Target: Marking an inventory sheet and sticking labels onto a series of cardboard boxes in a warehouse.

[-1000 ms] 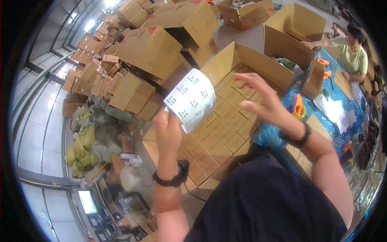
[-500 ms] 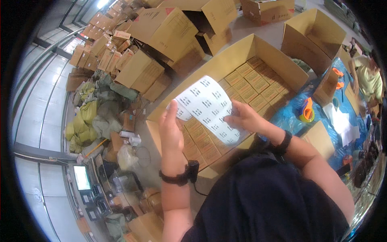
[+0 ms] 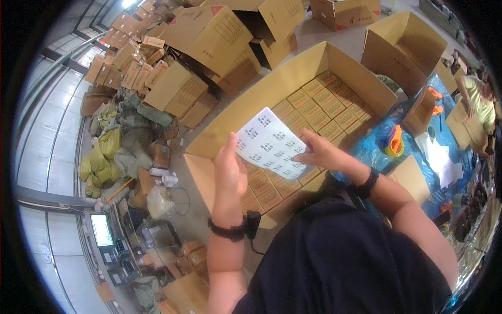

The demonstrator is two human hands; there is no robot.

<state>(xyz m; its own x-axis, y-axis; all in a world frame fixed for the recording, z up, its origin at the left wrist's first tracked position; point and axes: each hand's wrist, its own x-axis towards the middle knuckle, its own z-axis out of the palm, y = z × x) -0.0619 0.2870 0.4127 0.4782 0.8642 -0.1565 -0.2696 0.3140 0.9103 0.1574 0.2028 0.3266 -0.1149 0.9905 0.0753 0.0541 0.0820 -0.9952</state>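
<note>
A white sheet of printed labels (image 3: 267, 145) is held up between my two hands. My left hand (image 3: 230, 170) closes on its left edge, thumb upright and the other fingers partly hidden. On the opposite edge, my right hand (image 3: 325, 152) pinches the sheet between thumb and fingers. Both hands are above a large open cardboard carton (image 3: 309, 64). Inside it, rows of small brown printed boxes (image 3: 319, 111) lie packed side by side; the sheet hides some of them.
To the right, blue plastic sheeting (image 3: 374, 141) carries an orange tape dispenser (image 3: 396, 142) and white papers (image 3: 436, 157). Beyond it, a person (image 3: 477, 102) handles cardboard. More open cartons (image 3: 402, 49) stand at the back; stacked boxes, yellow-green sacks (image 3: 107, 149) and a lit screen (image 3: 102, 230) are at left.
The label sheet, curled with an overlapping fold at its left before, now looks flatter and shorter. It sits slightly lower on the left side. Both hands still hold it.
</note>
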